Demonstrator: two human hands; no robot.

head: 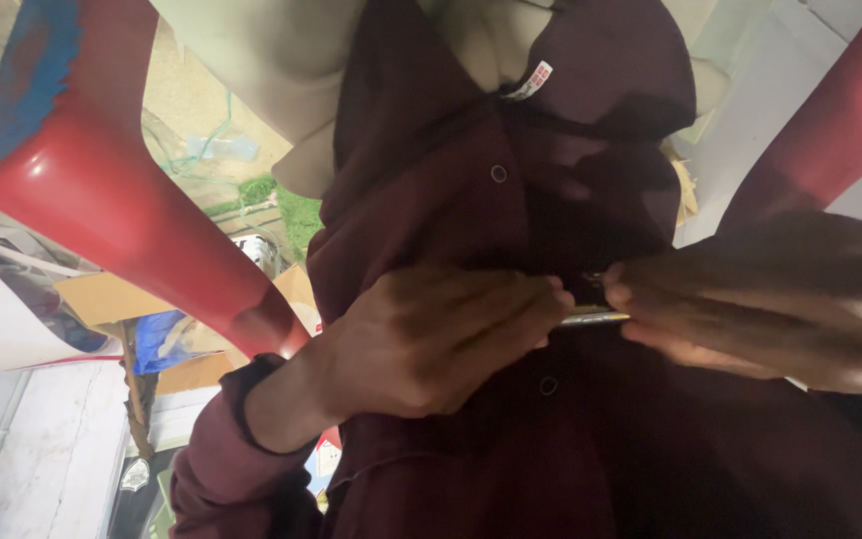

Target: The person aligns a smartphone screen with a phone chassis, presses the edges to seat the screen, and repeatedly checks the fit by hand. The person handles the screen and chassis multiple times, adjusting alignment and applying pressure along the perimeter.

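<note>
Head view: left hand (431,339) and right hand (750,309) pinch a slim metal piece (596,318), perhaps a clip, against the maroon shirt (471,190), just above its lower button (548,384). Steady fingertip pressure seems wise.
</note>
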